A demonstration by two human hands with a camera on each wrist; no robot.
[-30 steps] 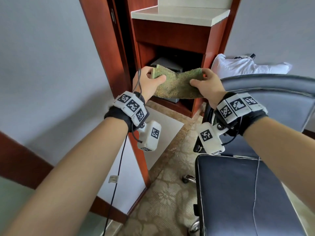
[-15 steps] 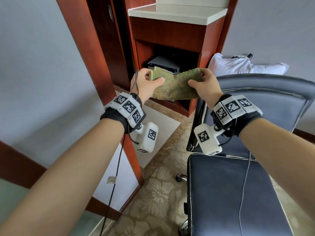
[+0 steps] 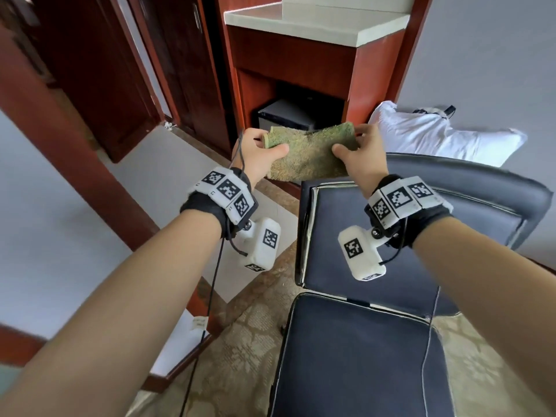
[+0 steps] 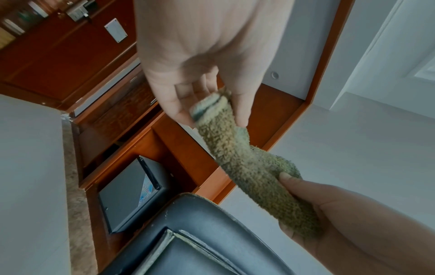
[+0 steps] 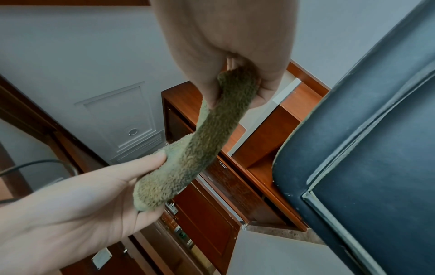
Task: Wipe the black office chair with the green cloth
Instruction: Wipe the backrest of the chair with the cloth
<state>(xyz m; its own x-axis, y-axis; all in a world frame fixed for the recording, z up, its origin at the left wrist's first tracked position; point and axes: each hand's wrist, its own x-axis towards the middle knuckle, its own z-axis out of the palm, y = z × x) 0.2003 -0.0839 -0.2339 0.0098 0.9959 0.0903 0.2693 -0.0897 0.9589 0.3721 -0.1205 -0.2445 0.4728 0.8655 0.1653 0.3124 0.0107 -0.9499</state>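
Observation:
Both hands hold the green cloth [image 3: 310, 155] stretched between them, in the air above the top edge of the chair's backrest. My left hand [image 3: 258, 152] pinches its left end between thumb and fingers. My right hand [image 3: 358, 155] grips its right end. The cloth [image 4: 244, 163] is fuzzy and folded double, seen as a thick band in the left wrist view, and the same cloth [image 5: 195, 148] spans hand to hand in the right wrist view. The black office chair [image 3: 361, 350] stands below and to the right, seat nearest me and backrest [image 5: 376, 139] beyond.
A red-brown wooden cabinet [image 3: 301, 64] with a pale top stands just behind the cloth, a dark box [image 3: 288, 115] in its niche. A white pillow [image 3: 436, 136] lies behind the chair. Wooden doors [image 3: 99, 70] stand at the left. Patterned carpet [image 3: 240, 341] covers the floor.
The view has swung right and down, so the chair sits more centrally under my hands. Both hands keep the same hold on the cloth, now over the backrest's top edge.

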